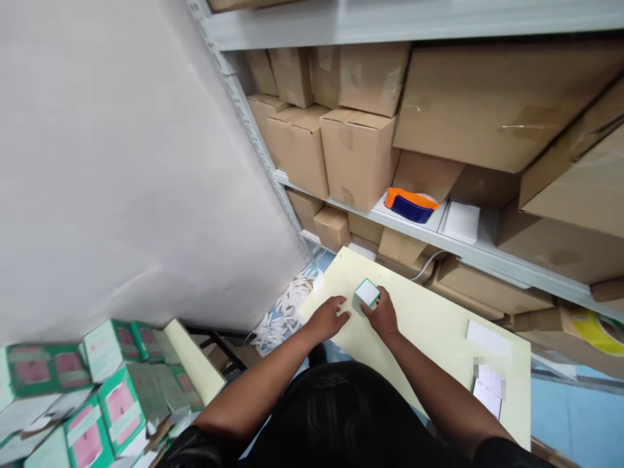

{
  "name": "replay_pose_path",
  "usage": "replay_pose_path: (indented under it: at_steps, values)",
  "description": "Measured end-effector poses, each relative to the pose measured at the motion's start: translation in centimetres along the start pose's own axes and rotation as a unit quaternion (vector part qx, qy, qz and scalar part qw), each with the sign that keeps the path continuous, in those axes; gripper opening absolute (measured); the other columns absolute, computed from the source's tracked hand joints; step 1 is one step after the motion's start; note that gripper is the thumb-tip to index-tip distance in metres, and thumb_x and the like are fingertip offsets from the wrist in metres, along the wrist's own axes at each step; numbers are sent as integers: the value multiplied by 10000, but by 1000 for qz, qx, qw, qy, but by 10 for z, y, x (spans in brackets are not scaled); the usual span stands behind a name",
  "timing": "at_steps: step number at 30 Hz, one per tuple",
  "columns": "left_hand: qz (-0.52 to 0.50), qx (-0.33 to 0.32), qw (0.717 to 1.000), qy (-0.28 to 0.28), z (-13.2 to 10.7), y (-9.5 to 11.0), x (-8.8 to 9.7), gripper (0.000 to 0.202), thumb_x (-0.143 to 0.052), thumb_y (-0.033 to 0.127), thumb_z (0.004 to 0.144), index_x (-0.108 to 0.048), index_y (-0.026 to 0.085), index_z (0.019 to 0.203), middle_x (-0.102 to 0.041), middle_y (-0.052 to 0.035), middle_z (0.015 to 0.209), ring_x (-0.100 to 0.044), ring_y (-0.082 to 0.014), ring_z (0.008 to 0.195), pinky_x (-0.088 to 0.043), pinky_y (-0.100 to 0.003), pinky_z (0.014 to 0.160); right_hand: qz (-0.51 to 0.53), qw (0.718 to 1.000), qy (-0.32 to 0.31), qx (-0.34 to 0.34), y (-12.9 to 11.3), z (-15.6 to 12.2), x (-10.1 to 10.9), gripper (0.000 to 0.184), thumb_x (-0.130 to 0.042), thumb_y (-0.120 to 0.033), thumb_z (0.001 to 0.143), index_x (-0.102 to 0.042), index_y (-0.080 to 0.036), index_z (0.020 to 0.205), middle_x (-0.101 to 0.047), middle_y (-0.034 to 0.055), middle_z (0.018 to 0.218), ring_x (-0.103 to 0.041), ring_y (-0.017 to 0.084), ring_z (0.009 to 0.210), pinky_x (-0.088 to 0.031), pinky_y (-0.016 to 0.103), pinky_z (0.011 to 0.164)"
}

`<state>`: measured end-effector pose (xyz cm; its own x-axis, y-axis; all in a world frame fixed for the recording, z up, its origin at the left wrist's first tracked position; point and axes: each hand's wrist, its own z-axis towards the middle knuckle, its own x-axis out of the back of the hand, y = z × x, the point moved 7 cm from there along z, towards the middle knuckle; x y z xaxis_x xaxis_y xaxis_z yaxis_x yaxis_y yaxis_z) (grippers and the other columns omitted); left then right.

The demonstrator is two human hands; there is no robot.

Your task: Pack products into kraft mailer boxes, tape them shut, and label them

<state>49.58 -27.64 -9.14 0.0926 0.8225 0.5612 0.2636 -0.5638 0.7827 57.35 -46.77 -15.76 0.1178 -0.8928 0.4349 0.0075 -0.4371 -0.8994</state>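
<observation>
A small green-edged box [367,292] with a pale top stands at the far part of the cream table [419,325]. My right hand [383,316] grips its near right side, thumb in front and fingers along the right. Just left of the box is my left hand [329,317], its fingers apart and curved, with a gap between it and the box. Nothing shows in the left hand. The lower sides of the box are partly hidden by my right hand.
Metal shelves [419,26] with cardboard boxes [358,153] rise behind the table. An orange-and-blue tape dispenser [412,205] rests on a shelf. On the table's right lie a phone [487,390] and a white sheet [489,338]. Green-and-pink boxes [121,406] pile up at left; paper strips [283,312] litter the floor.
</observation>
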Motion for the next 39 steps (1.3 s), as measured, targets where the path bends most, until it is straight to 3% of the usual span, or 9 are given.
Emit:
replay_pose_path:
  at_steps: [4, 8, 13, 18, 21, 24, 29, 33, 39]
  values:
    - [14, -66, 997, -43, 44, 16, -13, 638, -696, 378, 825, -538, 207, 1419, -594, -144, 1397, -669, -282, 1110, -528, -424, 985, 14, 999, 26, -23, 3, 3, -1, 759, -832, -440, 611, -539, -243, 1283, -637, 110, 1285, -607, 316, 1161, -517, 442, 960]
    - [-35, -57, 994, -85, 73, -9, -10, 689, -697, 375, 849, -466, 198, 1474, -506, -172, 1496, -601, -303, 1263, -486, -455, 1065, 105, 971, 99, -189, 36, 4, 22, 639, -809, -535, 674, -544, -265, 1189, -694, 18, 956, -679, 245, 849, -586, 390, 779]
    - [-28, -126, 973, -189, 79, -43, -6, 1081, -871, 491, 681, -312, 234, 1570, -334, -169, 1616, -399, -365, 1461, -397, -520, 1165, 386, 817, 147, -402, 75, -22, 11, 401, -631, -565, 879, -591, -207, 1055, -689, 35, 775, -689, 189, 670, -611, 311, 652]
    - [-49, -198, 967, -154, 89, -16, 4, 1180, -914, 419, 634, -227, 266, 1582, -379, -148, 1552, -475, -342, 1377, -480, -487, 1099, 536, 722, 84, -430, 55, -34, -45, 560, -449, -663, 942, -649, -146, 1017, -711, 119, 797, -723, 217, 746, -622, 313, 693]
    - [-36, -226, 969, -94, 107, 13, 22, 920, -872, 353, 688, -391, 272, 1468, -497, -99, 1371, -576, -285, 1225, -556, -415, 972, 473, 763, 6, -441, 46, -36, -64, 652, -421, -724, 917, -654, -136, 1077, -723, 172, 1003, -733, 252, 855, -622, 380, 751]
    - [32, -266, 948, -170, 123, 32, 25, 825, -894, 321, 644, -500, 277, 1367, -535, -58, 1273, -641, -245, 1061, -581, -376, 884, 259, 862, 20, -435, 56, -38, -45, 603, -641, -631, 831, -599, -197, 1247, -669, 162, 1229, -710, 276, 963, -603, 442, 812]
    - [100, -290, 915, -260, 138, 30, 9, 861, -877, 232, 629, -509, 294, 1405, -541, -57, 1319, -642, -278, 1134, -549, -405, 975, 17, 981, 13, -194, 37, -15, -15, 913, -759, -328, 711, -361, -340, 1533, -415, 76, 1577, -553, 279, 1289, -495, 468, 1044]
    - [90, -314, 900, -289, 136, 27, -9, 874, -761, 112, 715, -427, 303, 1500, -495, -81, 1474, -560, -289, 1306, -486, -429, 1096, -78, 993, -18, -84, 17, -3, -18, 788, -754, -288, 716, -473, -266, 1452, -541, 103, 1446, -530, 302, 1307, -463, 471, 1060]
    - [108, -268, 940, -182, 134, 21, -5, 792, -569, -3, 738, -456, 222, 1489, -486, -122, 1483, -469, -296, 1380, -433, -484, 1158, -89, 987, -28, -128, 22, -6, -17, 401, -678, -361, 815, -562, -253, 1183, -668, 17, 970, -642, 209, 847, -527, 365, 781]
